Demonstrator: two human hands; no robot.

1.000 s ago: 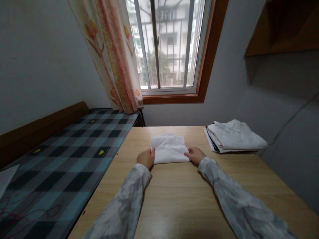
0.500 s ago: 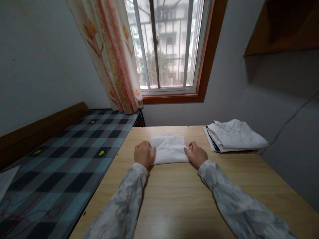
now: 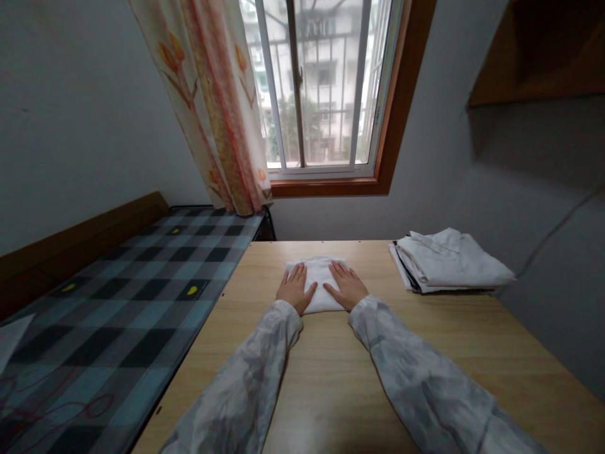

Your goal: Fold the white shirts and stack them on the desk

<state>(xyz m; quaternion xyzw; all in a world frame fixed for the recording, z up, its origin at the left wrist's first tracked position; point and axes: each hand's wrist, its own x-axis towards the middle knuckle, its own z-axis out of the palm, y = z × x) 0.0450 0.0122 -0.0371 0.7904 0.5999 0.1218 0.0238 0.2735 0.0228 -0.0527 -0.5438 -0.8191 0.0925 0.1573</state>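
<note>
- Both hands are now lying flat on top of the folded white cloth point(image 3: 319, 280), where half a second ago they were gripping its left and right edges from the sides.
- The left hand point(image 3: 295, 289) is resting palm down on the cloth's left half, its grip spread, fingers loosely apart and pinching nothing.
- The right hand point(image 3: 347, 287) is doing the same on the right half, its grip spread too, with a strip of cloth showing between the two hands.
- The cloth is sitting in the middle of the wooden surface point(image 3: 425, 353), toward the far edge below the window point(image 3: 326, 88).
- Judging from this, the folding is giving way to pressing: the hands seem to be flattening the finished bundle.
- A pile of folded garments point(image 3: 449, 261) is lying well apart to the right, untouched.
</note>
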